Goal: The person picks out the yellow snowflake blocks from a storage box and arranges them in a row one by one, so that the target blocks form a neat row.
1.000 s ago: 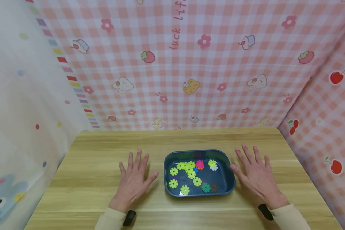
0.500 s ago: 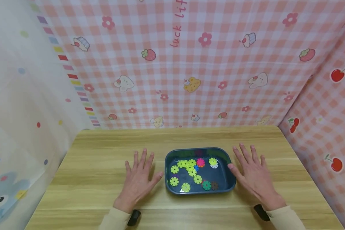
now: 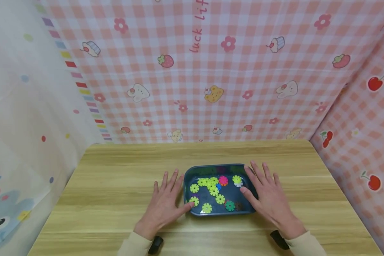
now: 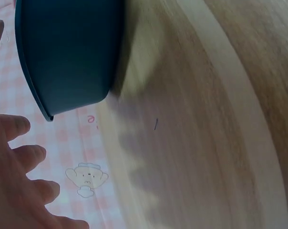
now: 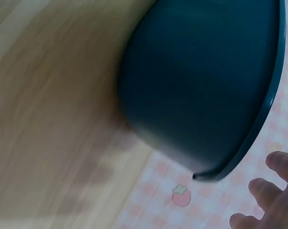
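A dark blue-teal plastic tub (image 3: pixel 224 214) stands on the wooden table between the two hands. Inside lie several snowflake-shaped plastic discs, mostly yellow-green (image 3: pixel 214 191), with a pink disc (image 3: pixel 223 180), a green disc (image 3: pixel 230 205) and a brown disc (image 3: pixel 239 206) among them. My left hand (image 3: pixel 164 206) is at the tub's left side, fingers straight and spread, its thumb overlapping the rim in the head view. My right hand (image 3: pixel 270 201) hovers by the right side, fingers spread, thumb over the tub's interior. Both wrist views show the tub's outer wall (image 4: pixel 67 57) beside the fingers. Neither hand holds anything.
The light wooden table (image 3: pixel 121 177) reaches back to a pink checkered cloth backdrop (image 3: pixel 192 71). A whitish patterned cloth (image 3: pixel 25 106) hangs on the left and a cherry-patterned one (image 3: pixel 368 142) on the right.
Both hands have moved inward from beside the tub until their thumbs overlap its rim in the head view. The tub and its discs have kept their places on the table.
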`<state>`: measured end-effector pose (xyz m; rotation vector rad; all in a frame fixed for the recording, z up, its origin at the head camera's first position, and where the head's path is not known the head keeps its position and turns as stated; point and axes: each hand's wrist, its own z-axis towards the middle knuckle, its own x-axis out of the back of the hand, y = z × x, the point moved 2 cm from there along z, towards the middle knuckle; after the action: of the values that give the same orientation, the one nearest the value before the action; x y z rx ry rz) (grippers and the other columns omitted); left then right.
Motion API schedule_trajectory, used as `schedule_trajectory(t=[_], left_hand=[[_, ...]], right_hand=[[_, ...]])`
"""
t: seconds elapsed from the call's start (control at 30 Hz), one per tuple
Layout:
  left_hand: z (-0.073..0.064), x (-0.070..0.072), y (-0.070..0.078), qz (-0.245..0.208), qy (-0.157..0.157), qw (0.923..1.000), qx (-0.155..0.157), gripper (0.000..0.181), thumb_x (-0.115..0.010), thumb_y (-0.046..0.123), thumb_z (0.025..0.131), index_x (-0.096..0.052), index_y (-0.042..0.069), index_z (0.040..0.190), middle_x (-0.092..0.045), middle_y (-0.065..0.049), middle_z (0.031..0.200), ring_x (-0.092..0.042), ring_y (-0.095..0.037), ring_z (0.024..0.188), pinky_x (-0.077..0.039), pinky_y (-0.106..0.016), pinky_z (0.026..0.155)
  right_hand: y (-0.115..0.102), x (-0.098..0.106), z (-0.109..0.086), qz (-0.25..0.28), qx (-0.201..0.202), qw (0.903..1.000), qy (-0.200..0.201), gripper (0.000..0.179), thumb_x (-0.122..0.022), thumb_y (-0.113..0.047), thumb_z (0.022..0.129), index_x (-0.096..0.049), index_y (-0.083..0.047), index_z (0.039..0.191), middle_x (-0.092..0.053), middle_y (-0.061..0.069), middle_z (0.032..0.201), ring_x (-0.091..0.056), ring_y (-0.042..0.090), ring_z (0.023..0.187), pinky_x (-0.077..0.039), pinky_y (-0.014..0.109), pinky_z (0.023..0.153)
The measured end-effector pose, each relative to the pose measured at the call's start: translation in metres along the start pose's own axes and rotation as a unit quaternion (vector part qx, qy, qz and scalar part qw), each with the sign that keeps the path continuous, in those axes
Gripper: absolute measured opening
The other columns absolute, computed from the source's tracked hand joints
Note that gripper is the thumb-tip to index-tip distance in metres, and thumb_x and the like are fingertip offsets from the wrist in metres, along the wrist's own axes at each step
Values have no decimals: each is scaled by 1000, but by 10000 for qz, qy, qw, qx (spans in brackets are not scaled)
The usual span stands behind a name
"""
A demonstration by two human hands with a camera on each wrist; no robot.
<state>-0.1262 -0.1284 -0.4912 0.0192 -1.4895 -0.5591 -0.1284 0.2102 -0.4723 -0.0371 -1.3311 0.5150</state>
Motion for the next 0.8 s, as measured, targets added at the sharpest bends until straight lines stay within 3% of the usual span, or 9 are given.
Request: schedule_trajectory(t=[0.3, 0.8], left_hand=[[1, -3, 3, -84, -391, 9992, -57, 98, -56, 72, 92, -26, 16, 166, -15, -9, 173, -8, -43, 157, -13, -72, 120], [2, -7, 2, -72, -573, 9983, -67, 101, -57, 73, 90, -26, 14, 166, -14, -2, 173, -7, -38, 158, -12, -70, 121]], right_hand=[[-18, -9, 5, 26, 320, 9995, -44, 68, -53, -53, 104, -41, -18, 161, -30, 10, 169, -13, 40, 158, -18, 74, 118], [-38, -24, 11, 268, 789, 9963, -194, 66, -55, -54, 103, -43, -22, 160, -30, 5, 169, -20, 39, 156, -20, 71, 120]])
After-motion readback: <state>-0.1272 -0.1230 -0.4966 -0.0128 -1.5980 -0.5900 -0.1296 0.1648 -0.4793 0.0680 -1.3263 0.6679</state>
